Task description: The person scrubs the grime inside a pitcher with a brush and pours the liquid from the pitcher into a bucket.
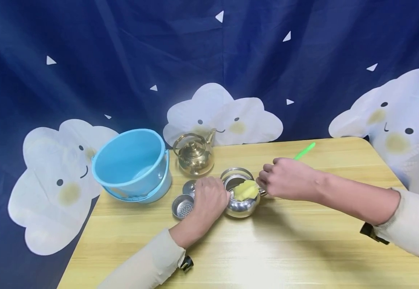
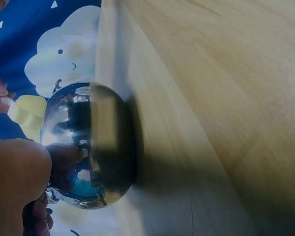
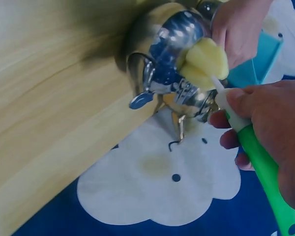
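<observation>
A shiny silver teapot (image 1: pixel 242 209) stands on the table with its mouth uncovered and its handle raised behind the opening. My left hand (image 1: pixel 211 197) grips the teapot at its left side, thumb by the rim; the hand hides part of that side. A sponge brush has its yellow sponge head (image 1: pixel 246 190) at the teapot's mouth. With my right hand (image 1: pixel 283 178) I hold the brush by its green handle (image 3: pixel 263 164), fingers and thumb around the white neck end. The handle's tip sticks out beyond the hand, toward the back right.
Left of the teapot lie a perforated metal strainer (image 1: pixel 183 206) and a round metal lid (image 1: pixel 189 187), partly behind my left hand. A gold kettle (image 1: pixel 196 158) stands behind them. The blue bucket (image 1: pixel 153 192) sits at the table's back left, before a dark blue curtain (image 1: pixel 180 48).
</observation>
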